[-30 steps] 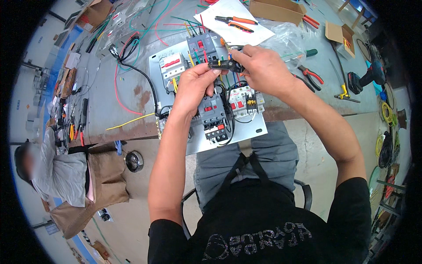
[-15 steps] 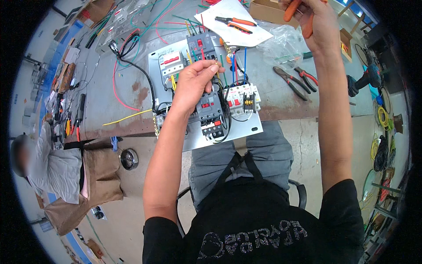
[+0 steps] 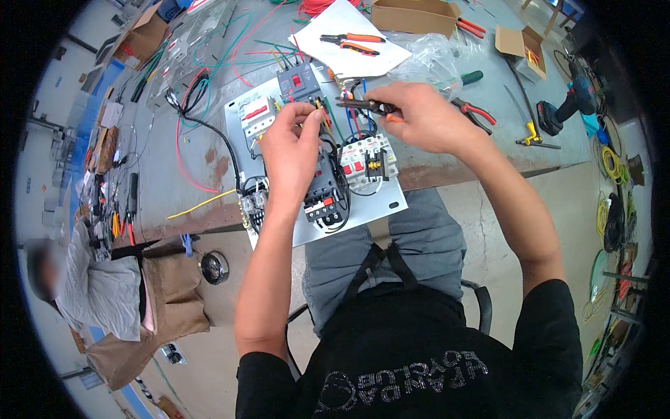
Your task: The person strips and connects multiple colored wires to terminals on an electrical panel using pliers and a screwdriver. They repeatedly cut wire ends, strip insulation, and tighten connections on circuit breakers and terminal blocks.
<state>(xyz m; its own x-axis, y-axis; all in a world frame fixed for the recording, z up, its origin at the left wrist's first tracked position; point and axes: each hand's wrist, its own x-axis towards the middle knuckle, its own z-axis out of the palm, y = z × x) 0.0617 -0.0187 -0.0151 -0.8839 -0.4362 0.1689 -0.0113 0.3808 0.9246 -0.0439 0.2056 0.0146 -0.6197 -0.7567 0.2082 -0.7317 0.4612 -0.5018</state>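
My right hand (image 3: 427, 115) grips orange-handled pliers (image 3: 370, 105), their dark jaws pointing left towards my left hand (image 3: 289, 143). My left thumb and fingers are pinched together on a thin yellow wire (image 3: 325, 117), partly hidden by the fingers. Both hands are over a pale metal mounting plate (image 3: 373, 209) at the table's front edge. Fixed to the plate are a dark breaker (image 3: 299, 82), a white breaker with a red switch (image 3: 257, 115), a dark contactor (image 3: 322, 178) and several white breakers (image 3: 359, 164). Coloured wires stand up between them.
Wire strippers (image 3: 351, 43) lie on white paper (image 3: 314, 28). Red-handled pliers (image 3: 476, 115), a plastic bag (image 3: 426, 63) and a cordless drill (image 3: 572, 105) are to the right. Loose wires cross the left side. A seated person (image 3: 105, 293) is at far left.
My right hand has come down and left with the pliers, from the upper right to beside my left hand. My left hand has shifted slightly left, still pinching.
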